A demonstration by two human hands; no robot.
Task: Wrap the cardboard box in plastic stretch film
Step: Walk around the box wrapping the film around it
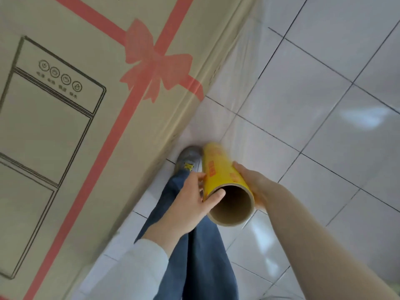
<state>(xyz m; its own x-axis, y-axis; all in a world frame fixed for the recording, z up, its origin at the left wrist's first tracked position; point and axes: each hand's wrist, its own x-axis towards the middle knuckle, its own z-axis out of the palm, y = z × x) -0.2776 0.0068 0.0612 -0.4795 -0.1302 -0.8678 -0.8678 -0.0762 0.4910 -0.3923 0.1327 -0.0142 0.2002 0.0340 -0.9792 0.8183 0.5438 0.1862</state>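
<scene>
A tall cardboard box [65,126] fills the left side, printed with a red ribbon and bow and a line drawing of an appliance. Clear stretch film [244,68] hangs along its right edge down toward the floor. The film roll [220,172] has a yellow label and a hollow brown core facing me, and it points down along the box's edge. My left hand [190,204] grips the roll's near end with the thumb on the core's rim. My right hand [253,182] clasps the roll from the right.
White glossy floor tiles [324,126] with dark grout lines spread to the right. My blue-jeaned leg [194,256] and a grey shoe [188,159] stand close beside the box's base.
</scene>
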